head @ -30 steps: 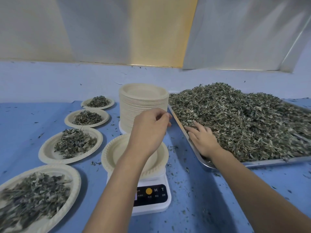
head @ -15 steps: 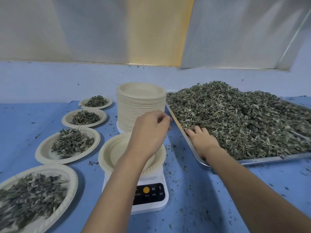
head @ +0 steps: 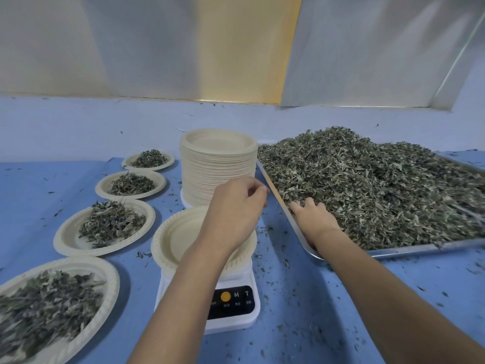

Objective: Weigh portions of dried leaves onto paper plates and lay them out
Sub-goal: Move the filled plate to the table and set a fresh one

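The right hand [head: 313, 222] lies straight-fingered in the leaves [head: 367, 185] on the tray [head: 393, 250]; best scoop small onto the empty plate [head: 178, 237] on the scale [head: 236, 319]. The left hand [head: 236, 206] hovers curled, contents unclear

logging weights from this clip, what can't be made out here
Head view only.
Scale readout: covered by the left forearm.
Left hand: fingers curl away from the camera; whether they pinch anything is hidden.
Right hand fingertips: partly buried in the dried leaves.
Nearest filled plate: cut off by the left and bottom edges.
Tray: right end runs off frame.
Scale button labels: too small to read.
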The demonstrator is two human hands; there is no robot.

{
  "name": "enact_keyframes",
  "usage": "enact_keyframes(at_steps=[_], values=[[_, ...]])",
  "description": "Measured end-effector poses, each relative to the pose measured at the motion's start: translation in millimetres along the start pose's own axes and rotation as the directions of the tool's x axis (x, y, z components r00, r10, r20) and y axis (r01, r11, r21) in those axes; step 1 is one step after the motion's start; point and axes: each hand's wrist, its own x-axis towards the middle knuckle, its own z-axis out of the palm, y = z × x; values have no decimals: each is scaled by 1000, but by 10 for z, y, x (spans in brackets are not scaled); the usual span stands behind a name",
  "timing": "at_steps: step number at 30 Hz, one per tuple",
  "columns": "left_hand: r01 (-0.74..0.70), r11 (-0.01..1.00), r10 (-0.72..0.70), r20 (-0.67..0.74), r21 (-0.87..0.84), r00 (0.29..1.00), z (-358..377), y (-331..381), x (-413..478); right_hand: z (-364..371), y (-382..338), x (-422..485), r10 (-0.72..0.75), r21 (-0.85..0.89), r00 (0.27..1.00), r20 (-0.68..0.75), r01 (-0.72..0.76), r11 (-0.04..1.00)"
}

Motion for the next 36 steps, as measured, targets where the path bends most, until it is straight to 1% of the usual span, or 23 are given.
enact_keyframes(at_steps=[4, 6, 7, 8, 10, 12, 16, 20, 22, 24, 25, 26, 28, 30, 32, 34, 36], values=[[9, 1000, -9, -6, 10, 1000, 15, -11, 4, -7, 23, 2, 41, 161, 996, -83, -28, 987], [14, 1000, -14, -4, 13, 1000, 16, -14, 2, 4, 46, -8, 68, 247, 982, -175, -23, 969], [18, 1000, -18, -2, 13, 1000, 16, -15, 0, 8, 60, -12, 98, 325, 969, -226, -20, 946], [22, 1000, -22, -1, 14, 1000, 15, -15, -3, 7, 76, -14, 145, 430, 955, -260, -20, 903], [29, 1000, -29, -4, 12, 1000, 13, -11, -9, -6, 113, -4, 244, 626, 924, -294, -7, 780], [36, 999, -36, -6, 11, 999, 12, -7, -13, -28, 163, 21, 305, 725, 892, -333, 36, 687], [53, 999, -53, -14, 8, 999, 11, -16, -13, -94, 220, 11, 382, 827, 841, -382, 126, 548], [94, 994, -99, -79, -64, 992, -12, -51, 16, -290, 154, -44, 453, 914, 817, -356, 205, 349], [158, 974, -177, -109, -163, 978, -48, -72, 27, -471, 44, -92, 449, 923, 814, -368, 265, 278], [215, 944, -246, -104, -250, 964, -90, -108, 49, -656, -115, -157, 418, 916, 815, -401, 350, 196], [235, 933, -268, -94, -272, 959, -110, -131, 65, -733, -208, -197, 398, 904, 811, -428, 394, 167], [256, 918, -293, -85, -302, 952, -132, -154, 77, -795, -308, -240, 375, 888, 805, -459, 431, 163], [325, 846, -384, -62, -422, 921, -195, -194, 87, -867, -524, -330, 320, 858, 796, -514, 482, 178], [375, 718, -468, -9, -587, 883, -292, -230, 76, -883, -744, -416, 244, 837, 800, -548, 525, 155], [391, 585, -524, 37, -711, 851, -403, -279, 58, -860, -950, -486, 158, 820, 805, -572, 557, 130], [394, 474, -576, 61, -788, 815, -506, -343, 59, -808, -1124, -536, 76, 807, 805, -588, 578, 119], [395, 407, -599, 86, -823, 796, -572, -384, 52, -743, -1254, -575, 0, 804, 808, -590, 587, 88]])
